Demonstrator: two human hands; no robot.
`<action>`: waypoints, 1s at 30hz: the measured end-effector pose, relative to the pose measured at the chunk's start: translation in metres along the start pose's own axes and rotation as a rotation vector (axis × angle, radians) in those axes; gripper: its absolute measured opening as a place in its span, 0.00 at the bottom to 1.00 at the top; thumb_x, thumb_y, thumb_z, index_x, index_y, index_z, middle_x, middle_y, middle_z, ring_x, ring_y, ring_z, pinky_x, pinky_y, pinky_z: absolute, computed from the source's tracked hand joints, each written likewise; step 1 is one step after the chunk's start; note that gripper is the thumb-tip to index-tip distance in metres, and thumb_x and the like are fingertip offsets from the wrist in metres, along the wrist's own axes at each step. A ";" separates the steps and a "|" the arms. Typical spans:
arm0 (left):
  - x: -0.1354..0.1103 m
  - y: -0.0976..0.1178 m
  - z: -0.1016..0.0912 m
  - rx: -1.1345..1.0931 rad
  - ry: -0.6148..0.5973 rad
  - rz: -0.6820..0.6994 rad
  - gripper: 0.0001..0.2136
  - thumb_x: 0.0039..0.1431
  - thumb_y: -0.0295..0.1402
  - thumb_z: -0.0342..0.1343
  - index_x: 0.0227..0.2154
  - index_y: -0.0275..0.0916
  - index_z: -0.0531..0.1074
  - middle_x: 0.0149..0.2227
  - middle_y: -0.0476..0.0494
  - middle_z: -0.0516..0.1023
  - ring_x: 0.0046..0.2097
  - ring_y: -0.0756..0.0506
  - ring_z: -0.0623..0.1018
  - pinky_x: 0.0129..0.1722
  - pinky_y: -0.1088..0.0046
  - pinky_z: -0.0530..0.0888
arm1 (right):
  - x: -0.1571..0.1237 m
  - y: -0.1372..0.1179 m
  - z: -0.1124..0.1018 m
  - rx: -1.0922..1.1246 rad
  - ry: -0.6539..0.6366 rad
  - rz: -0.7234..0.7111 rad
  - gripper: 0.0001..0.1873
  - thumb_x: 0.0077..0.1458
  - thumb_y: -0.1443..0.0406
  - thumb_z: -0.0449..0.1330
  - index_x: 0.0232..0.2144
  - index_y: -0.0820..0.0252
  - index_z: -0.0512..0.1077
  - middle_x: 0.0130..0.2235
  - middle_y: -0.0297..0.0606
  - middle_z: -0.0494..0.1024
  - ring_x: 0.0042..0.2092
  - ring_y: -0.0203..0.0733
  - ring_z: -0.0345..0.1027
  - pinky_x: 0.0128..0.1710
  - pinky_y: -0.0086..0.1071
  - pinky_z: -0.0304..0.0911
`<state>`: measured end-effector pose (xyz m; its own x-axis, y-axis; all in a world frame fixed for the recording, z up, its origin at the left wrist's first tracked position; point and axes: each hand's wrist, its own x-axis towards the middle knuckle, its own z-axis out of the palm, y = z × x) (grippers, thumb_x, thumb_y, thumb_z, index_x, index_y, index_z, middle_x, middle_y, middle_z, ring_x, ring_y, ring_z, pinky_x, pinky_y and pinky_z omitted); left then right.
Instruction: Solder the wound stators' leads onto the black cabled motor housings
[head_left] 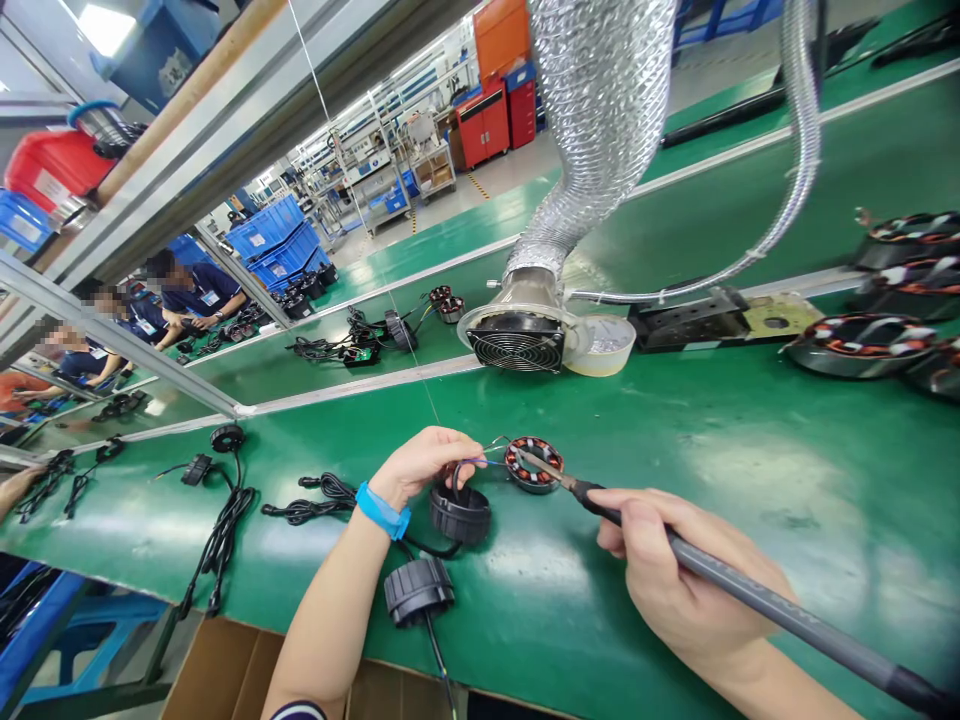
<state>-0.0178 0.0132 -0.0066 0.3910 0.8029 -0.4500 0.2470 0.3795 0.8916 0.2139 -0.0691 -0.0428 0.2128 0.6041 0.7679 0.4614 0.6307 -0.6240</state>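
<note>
Pinching the thin wires (480, 458) with my left hand (424, 462), I hold them at the small stator (533, 464), which lies on the green bench (750, 470) between me and the fan (516, 348). My right hand (675, 580) is closed around the soldering iron (757, 598), its tip on the stator. A black housing (460, 513) sits just beside my left wrist, and a 2nd housing (418, 592) lies near the front edge. Bare bench opens to my right. The cardboard box (225, 670) below the edge hides its contents

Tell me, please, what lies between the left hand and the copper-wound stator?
Thin wires run from the left hand to the stator, in the head view.
</note>
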 end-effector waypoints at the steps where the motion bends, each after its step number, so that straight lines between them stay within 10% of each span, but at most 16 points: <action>1: 0.000 0.000 -0.002 -0.014 -0.007 -0.009 0.20 0.45 0.47 0.67 0.26 0.33 0.74 0.19 0.49 0.72 0.20 0.54 0.68 0.22 0.77 0.60 | 0.000 0.000 0.000 0.001 0.002 -0.003 0.09 0.63 0.69 0.57 0.34 0.56 0.76 0.21 0.25 0.74 0.21 0.31 0.68 0.25 0.27 0.65; 17: 0.005 -0.003 -0.001 -0.050 0.093 0.042 0.16 0.43 0.41 0.68 0.21 0.34 0.71 0.17 0.53 0.67 0.20 0.56 0.63 0.23 0.76 0.56 | 0.000 0.000 0.000 0.011 -0.018 0.014 0.09 0.64 0.68 0.56 0.34 0.54 0.77 0.22 0.26 0.74 0.21 0.32 0.69 0.25 0.27 0.66; 30: 0.000 -0.002 -0.007 -0.114 -0.067 -0.012 0.18 0.43 0.42 0.70 0.24 0.33 0.71 0.21 0.50 0.72 0.21 0.54 0.69 0.24 0.78 0.64 | 0.002 -0.002 -0.002 0.006 -0.011 -0.009 0.10 0.64 0.68 0.56 0.34 0.54 0.76 0.22 0.26 0.75 0.21 0.33 0.69 0.24 0.29 0.67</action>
<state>-0.0249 0.0158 -0.0079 0.4477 0.7668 -0.4599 0.1515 0.4419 0.8842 0.2152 -0.0694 -0.0397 0.1993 0.6035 0.7720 0.4580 0.6392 -0.6179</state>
